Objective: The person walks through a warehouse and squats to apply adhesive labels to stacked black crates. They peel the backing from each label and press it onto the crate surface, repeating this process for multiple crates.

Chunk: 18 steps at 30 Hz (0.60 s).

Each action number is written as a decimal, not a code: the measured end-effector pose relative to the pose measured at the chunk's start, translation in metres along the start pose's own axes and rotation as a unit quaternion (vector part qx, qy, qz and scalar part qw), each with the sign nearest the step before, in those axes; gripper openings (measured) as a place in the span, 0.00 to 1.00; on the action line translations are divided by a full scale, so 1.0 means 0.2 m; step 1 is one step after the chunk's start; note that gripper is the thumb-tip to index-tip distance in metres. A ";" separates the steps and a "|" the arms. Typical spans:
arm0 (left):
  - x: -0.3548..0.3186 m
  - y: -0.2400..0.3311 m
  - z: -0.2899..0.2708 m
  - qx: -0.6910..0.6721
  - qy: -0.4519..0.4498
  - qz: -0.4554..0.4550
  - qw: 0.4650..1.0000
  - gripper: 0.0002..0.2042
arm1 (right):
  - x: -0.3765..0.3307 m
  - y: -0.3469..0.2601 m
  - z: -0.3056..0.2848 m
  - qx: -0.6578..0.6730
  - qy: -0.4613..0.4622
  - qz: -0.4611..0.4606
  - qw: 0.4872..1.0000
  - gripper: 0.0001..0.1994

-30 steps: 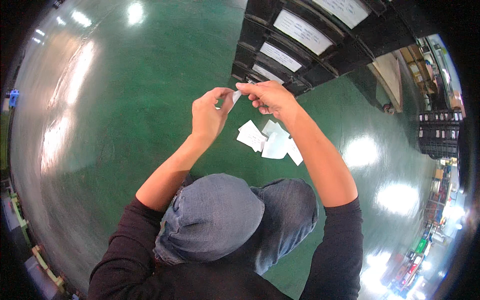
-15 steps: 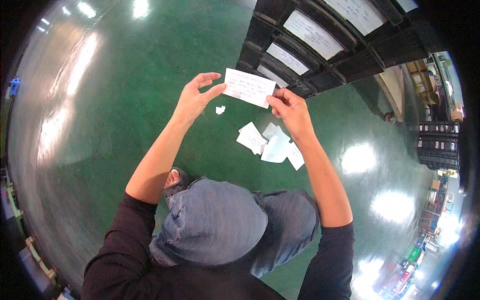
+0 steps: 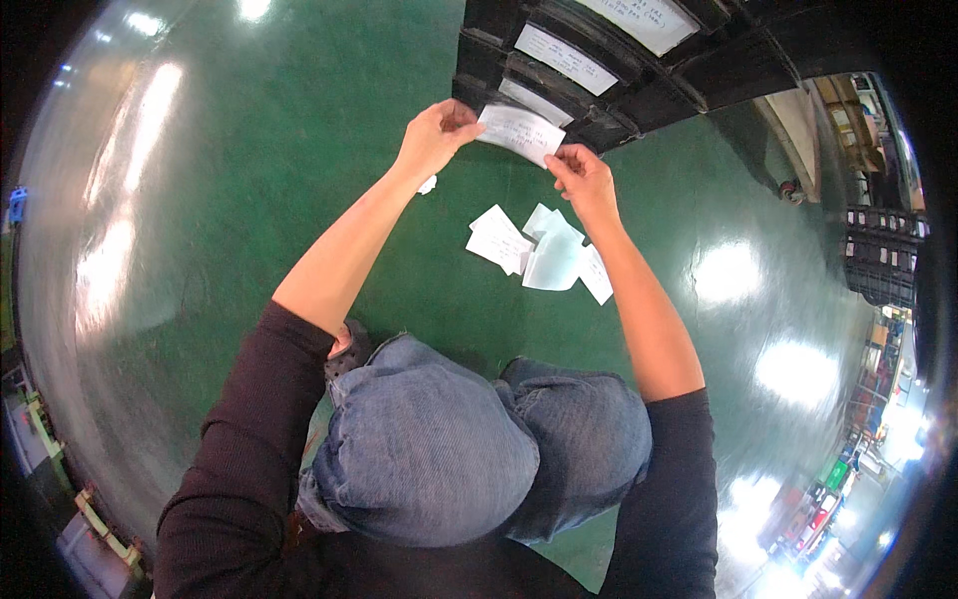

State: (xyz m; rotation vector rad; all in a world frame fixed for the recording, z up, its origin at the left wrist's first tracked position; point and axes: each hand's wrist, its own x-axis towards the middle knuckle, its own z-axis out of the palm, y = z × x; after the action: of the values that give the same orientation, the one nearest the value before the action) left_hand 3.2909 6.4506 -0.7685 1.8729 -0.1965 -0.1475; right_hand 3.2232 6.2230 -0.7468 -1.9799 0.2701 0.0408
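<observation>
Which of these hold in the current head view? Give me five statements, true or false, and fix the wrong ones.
1. The left hand and right hand are at opposite ends of one white card. True.
2. The loose papers are stacked in one neat pile. False: the loose papers are spread out, partly overlapping, on the green floor.
3. White labels show on the black rack. True.
4. The trousers are bright red. False: the trousers are blue denim.
5. A small white scrap shows beside the left forearm. True.
</observation>
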 end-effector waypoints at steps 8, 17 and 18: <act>0.18 -0.02 0.13 0.029 0.111 0.029 0.993 0.08 | 0.10 -0.03 -0.01 -0.019 0.006 0.045 0.999 0.17; 0.22 -0.05 0.23 0.009 0.167 -0.004 0.986 0.07 | 0.08 -0.03 0.08 -0.010 0.036 0.058 0.998 0.23; 0.22 -0.05 0.24 0.001 0.174 -0.003 0.985 0.06 | 0.08 -0.03 0.08 -0.021 0.035 0.056 0.998 0.24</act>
State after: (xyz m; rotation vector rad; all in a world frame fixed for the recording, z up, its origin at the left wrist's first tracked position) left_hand 3.3255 6.4003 -0.7934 1.8684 0.0493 0.1763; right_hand 3.2412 6.2367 -0.7496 -2.0086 0.4284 0.0486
